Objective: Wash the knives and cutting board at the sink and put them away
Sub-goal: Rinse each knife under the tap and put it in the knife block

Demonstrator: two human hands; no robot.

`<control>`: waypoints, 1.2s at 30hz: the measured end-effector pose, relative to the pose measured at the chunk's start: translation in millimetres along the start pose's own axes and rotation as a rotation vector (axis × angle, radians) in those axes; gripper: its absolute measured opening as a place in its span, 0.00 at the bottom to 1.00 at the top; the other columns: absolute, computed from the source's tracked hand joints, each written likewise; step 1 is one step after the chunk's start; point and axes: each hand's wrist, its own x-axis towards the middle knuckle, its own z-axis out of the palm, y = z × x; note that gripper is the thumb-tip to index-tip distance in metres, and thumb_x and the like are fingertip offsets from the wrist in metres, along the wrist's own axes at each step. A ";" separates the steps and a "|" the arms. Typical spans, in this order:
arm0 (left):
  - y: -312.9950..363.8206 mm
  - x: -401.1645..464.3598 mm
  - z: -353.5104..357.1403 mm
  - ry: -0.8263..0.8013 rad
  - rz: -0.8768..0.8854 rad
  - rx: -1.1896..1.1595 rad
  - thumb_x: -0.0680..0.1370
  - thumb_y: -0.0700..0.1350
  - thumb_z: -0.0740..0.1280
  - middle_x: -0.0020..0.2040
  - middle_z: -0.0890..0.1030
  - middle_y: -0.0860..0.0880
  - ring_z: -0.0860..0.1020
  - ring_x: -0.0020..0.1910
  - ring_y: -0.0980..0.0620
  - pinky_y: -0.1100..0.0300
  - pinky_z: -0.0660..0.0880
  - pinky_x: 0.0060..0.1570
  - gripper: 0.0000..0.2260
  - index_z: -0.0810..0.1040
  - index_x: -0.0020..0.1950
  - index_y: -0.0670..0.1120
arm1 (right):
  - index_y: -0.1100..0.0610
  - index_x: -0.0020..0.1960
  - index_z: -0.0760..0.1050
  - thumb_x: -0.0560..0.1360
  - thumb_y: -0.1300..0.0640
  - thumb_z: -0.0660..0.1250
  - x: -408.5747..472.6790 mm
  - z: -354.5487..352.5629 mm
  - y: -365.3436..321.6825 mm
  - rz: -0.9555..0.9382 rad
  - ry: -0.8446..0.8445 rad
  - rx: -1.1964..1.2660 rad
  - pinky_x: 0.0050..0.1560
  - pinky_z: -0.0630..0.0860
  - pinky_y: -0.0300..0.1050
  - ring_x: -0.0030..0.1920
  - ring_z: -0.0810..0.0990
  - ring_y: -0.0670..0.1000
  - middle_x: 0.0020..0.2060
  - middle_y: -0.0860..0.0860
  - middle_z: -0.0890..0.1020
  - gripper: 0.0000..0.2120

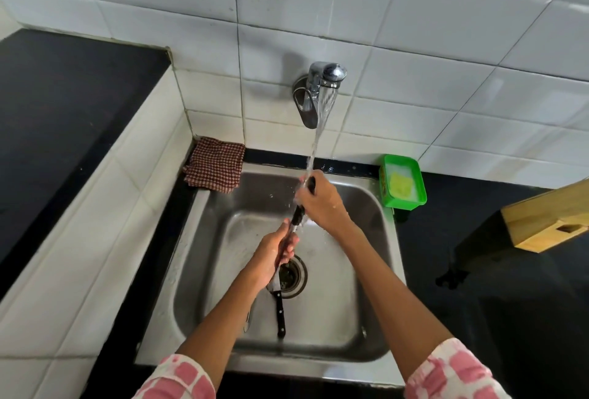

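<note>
We hold a knife (298, 215) over the sink (376, 207), right under the stream from the tap (322, 79). Our right hand (322, 201) wraps its fingers around the far end, where the water strikes; our left hand (275, 250) closes its fingers on the near end. Held at both ends and tilted, it lets the water run down its length and rinse it. Which end is blade and which is handle we cannot quite tell, since spray and both hands cover most of it. A second knife (279, 312) lies in the basin by the drain (291, 276), probably waiting its turn; our left forearm hides part of its blade. A checked cloth (215, 164) sits at the sink's back left corner, a green soap tub (403, 185) at the back right. On the counter (478, 239) to the right, a wooden block (548, 223) is cut off by the frame. No cutting board is clearly in view.
</note>
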 end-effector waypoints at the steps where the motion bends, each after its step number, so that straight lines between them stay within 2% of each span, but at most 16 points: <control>1: 2.5 -0.7 -1.6 -0.015 0.009 -0.036 0.80 0.52 0.58 0.31 0.77 0.52 0.71 0.28 0.57 0.65 0.67 0.31 0.15 0.78 0.43 0.44 | 0.54 0.49 0.69 0.76 0.59 0.59 0.7 -1.2 1.0 0.022 -0.008 0.060 0.42 0.76 0.48 0.36 0.77 0.49 0.36 0.49 0.76 0.03; 3: 9.7 -2.1 -3.5 -0.032 0.024 -0.060 0.79 0.48 0.61 0.35 0.80 0.50 0.75 0.33 0.55 0.64 0.72 0.37 0.12 0.79 0.47 0.42 | 0.56 0.48 0.69 0.76 0.62 0.59 0.1 -3.6 5.1 0.025 -0.021 0.187 0.41 0.76 0.45 0.34 0.76 0.44 0.33 0.48 0.75 0.03; 5: 15.0 -4.6 -4.5 -0.032 0.035 -0.046 0.78 0.45 0.62 0.36 0.82 0.50 0.78 0.35 0.54 0.62 0.73 0.42 0.10 0.80 0.47 0.41 | 0.56 0.49 0.69 0.75 0.62 0.65 -2.7 -6.2 8.6 -0.013 -0.013 0.177 0.38 0.75 0.38 0.32 0.74 0.40 0.33 0.47 0.74 0.06; 8: 17.4 -11.0 -5.9 -0.051 0.040 0.016 0.76 0.41 0.65 0.38 0.84 0.49 0.82 0.38 0.52 0.61 0.76 0.44 0.06 0.80 0.47 0.41 | 0.47 0.49 0.68 0.71 0.60 0.71 -4.8 -6.2 12.8 0.018 -0.081 0.193 0.50 0.79 0.49 0.41 0.78 0.51 0.40 0.52 0.77 0.15; 10: 15.0 -15.3 -5.5 -0.073 0.036 0.047 0.75 0.39 0.67 0.42 0.85 0.47 0.83 0.42 0.51 0.61 0.78 0.44 0.05 0.80 0.49 0.41 | 0.51 0.54 0.69 0.72 0.63 0.70 -7.6 -4.6 7.4 0.036 -0.175 0.193 0.54 0.78 0.53 0.46 0.79 0.55 0.45 0.57 0.78 0.16; 12: 12.8 -16.9 -4.0 -0.054 0.027 0.008 0.74 0.36 0.67 0.43 0.84 0.46 0.83 0.42 0.50 0.62 0.78 0.42 0.05 0.80 0.49 0.42 | 0.58 0.60 0.67 0.75 0.65 0.65 -10.3 -1.2 1.0 0.037 -0.241 0.171 0.51 0.78 0.46 0.46 0.79 0.53 0.47 0.60 0.78 0.15; 14: 13.7 -16.2 -2.2 -0.040 0.021 -0.025 0.74 0.36 0.67 0.45 0.83 0.47 0.81 0.43 0.50 0.62 0.75 0.41 0.05 0.81 0.46 0.43 | 0.59 0.62 0.65 0.77 0.66 0.60 -11.3 3.0 -4.8 0.061 -0.251 0.234 0.46 0.77 0.39 0.43 0.77 0.51 0.43 0.58 0.77 0.15; 16: 16.7 -16.0 -3.0 -0.055 -0.002 -0.055 0.75 0.39 0.67 0.47 0.82 0.47 0.79 0.44 0.51 0.59 0.72 0.42 0.04 0.81 0.46 0.43 | 0.59 0.59 0.65 0.78 0.65 0.57 -12.8 5.3 -12.6 0.085 -0.201 0.325 0.42 0.77 0.40 0.39 0.76 0.51 0.38 0.56 0.75 0.10; 18: 18.5 -15.4 -7.1 -0.093 -0.024 -0.083 0.74 0.40 0.67 0.45 0.82 0.46 0.79 0.43 0.51 0.57 0.75 0.46 0.06 0.82 0.48 0.41 | 0.60 0.55 0.67 0.79 0.59 0.61 -4.1 5.5 -14.2 0.086 -0.083 0.294 0.39 0.79 0.42 0.36 0.79 0.52 0.37 0.55 0.77 0.07; 22: 24.1 -14.9 -8.9 -0.084 0.031 -0.077 0.74 0.36 0.67 0.37 0.82 0.45 0.79 0.37 0.49 0.60 0.78 0.37 0.04 0.80 0.46 0.37 | 0.60 0.53 0.72 0.72 0.54 0.71 14.8 -7.4 -10.6 0.209 0.188 0.329 0.44 0.82 0.56 0.40 0.84 0.57 0.42 0.58 0.83 0.15; 24: 30.0 -12.2 -5.9 -0.048 0.055 -0.048 0.74 0.35 0.67 0.39 0.84 0.43 0.81 0.38 0.48 0.60 0.79 0.38 0.05 0.80 0.47 0.34 | 0.60 0.57 0.69 0.73 0.60 0.70 15.9 -12.7 -10.2 0.236 0.148 0.413 0.47 0.81 0.58 0.41 0.83 0.58 0.43 0.59 0.82 0.16; 26: 33.4 -10.6 -3.4 -0.055 0.053 -0.009 0.74 0.35 0.67 0.40 0.84 0.43 0.83 0.39 0.48 0.60 0.80 0.39 0.06 0.79 0.49 0.35 | 0.57 0.60 0.63 0.74 0.67 0.65 11.7 -12.5 -11.5 0.232 -0.005 0.464 0.47 0.80 0.57 0.39 0.80 0.56 0.41 0.58 0.80 0.18; 29: 31.5 -11.1 -2.0 -0.057 0.042 -0.079 0.74 0.36 0.66 0.40 0.84 0.43 0.83 0.38 0.48 0.60 0.80 0.39 0.05 0.80 0.48 0.37 | 0.55 0.58 0.62 0.74 0.66 0.67 6.8 -12.4 -16.3 0.209 -0.121 0.377 0.47 0.80 0.57 0.39 0.80 0.56 0.39 0.56 0.80 0.18; 33: 28.7 -11.4 -7.3 -0.066 0.040 -0.152 0.74 0.37 0.66 0.35 0.82 0.45 0.78 0.33 0.50 0.63 0.76 0.33 0.04 0.79 0.42 0.38 | 0.56 0.54 0.65 0.73 0.65 0.68 19.4 -10.8 -14.0 0.228 0.116 0.371 0.41 0.82 0.59 0.38 0.81 0.57 0.47 0.62 0.80 0.16; 34: 29.4 -12.4 -10.4 -0.071 0.029 -0.142 0.75 0.37 0.65 0.34 0.82 0.46 0.77 0.32 0.51 0.63 0.75 0.32 0.05 0.79 0.42 0.38 | 0.56 0.55 0.65 0.73 0.65 0.67 20.3 -8.6 -13.0 0.217 0.133 0.376 0.41 0.81 0.60 0.38 0.81 0.57 0.47 0.63 0.80 0.16; 36: 30.7 -14.2 -17.4 -0.083 -0.002 -0.124 0.77 0.37 0.62 0.32 0.81 0.48 0.77 0.28 0.54 0.65 0.74 0.29 0.08 0.80 0.43 0.39 | 0.56 0.60 0.63 0.75 0.66 0.65 17.0 -2.6 -12.4 0.193 0.029 0.381 0.45 0.81 0.59 0.40 0.81 0.55 0.44 0.58 0.80 0.18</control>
